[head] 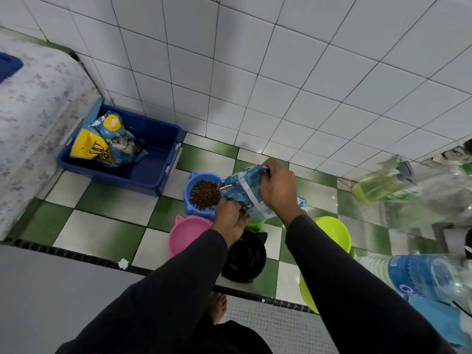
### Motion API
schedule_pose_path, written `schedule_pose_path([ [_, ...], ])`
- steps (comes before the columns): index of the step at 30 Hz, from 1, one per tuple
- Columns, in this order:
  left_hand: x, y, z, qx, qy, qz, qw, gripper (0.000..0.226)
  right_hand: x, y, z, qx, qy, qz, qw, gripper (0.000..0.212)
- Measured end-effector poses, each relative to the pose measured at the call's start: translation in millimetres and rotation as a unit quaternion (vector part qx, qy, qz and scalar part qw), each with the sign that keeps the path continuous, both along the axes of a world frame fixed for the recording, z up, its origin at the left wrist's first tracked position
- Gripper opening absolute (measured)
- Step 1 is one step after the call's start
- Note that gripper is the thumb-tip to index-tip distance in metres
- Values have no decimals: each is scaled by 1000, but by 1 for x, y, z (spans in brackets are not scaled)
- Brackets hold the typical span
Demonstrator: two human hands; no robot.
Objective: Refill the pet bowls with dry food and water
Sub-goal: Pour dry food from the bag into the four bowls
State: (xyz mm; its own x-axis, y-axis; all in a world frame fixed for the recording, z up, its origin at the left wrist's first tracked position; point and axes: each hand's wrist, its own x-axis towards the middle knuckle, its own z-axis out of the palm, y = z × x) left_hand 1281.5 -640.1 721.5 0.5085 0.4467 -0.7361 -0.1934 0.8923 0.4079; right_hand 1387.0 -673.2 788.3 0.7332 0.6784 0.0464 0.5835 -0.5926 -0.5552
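Now the person stands over the checkered floor (107, 233), tipping a blue food bag (245, 191) with both hands so its torn mouth hangs just over the right rim of the blue bowl (190, 186). Left hand (229, 221) curls its fingers round the bag's lower edge near the mouth; right hand (277, 187) pinches the upper back corner, fingers folded over the foil. Blue bowl, close to the tiled wall edge of the floor, already holds a good mound of kibble (205, 194). Pink bowl (189, 235), black bowl (245, 254) and a lime bowl (334, 232) sit nearer the dark border strip; the pink looks unfilled, the other two I cannot judge. To do it well, I reckon: keep the mouth low over the bowl's middle, let the left hand narrow the opening, raise the right slowly, level the bag before swinging to the next bowl. Spare bags lie in the blue bin (153, 159) by the wall corner; a water bottle (421, 279) waits at the right edge.
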Motion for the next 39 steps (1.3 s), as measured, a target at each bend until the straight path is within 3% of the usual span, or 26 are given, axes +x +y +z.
schedule_pose_path([
  [19,11,-18,12,185,112,-26,976,47,9,-35,5,152,116,-92,977,25],
  [25,20,-40,14,247,109,-41,962,60,14,-55,12,182,111,-118,970,24],
  [30,33,-60,16,240,70,-44,967,64,19,-72,11,177,82,-123,973,15],
  [39,41,-89,9,150,57,-66,985,47,25,-101,-1,141,49,-130,980,13],
])
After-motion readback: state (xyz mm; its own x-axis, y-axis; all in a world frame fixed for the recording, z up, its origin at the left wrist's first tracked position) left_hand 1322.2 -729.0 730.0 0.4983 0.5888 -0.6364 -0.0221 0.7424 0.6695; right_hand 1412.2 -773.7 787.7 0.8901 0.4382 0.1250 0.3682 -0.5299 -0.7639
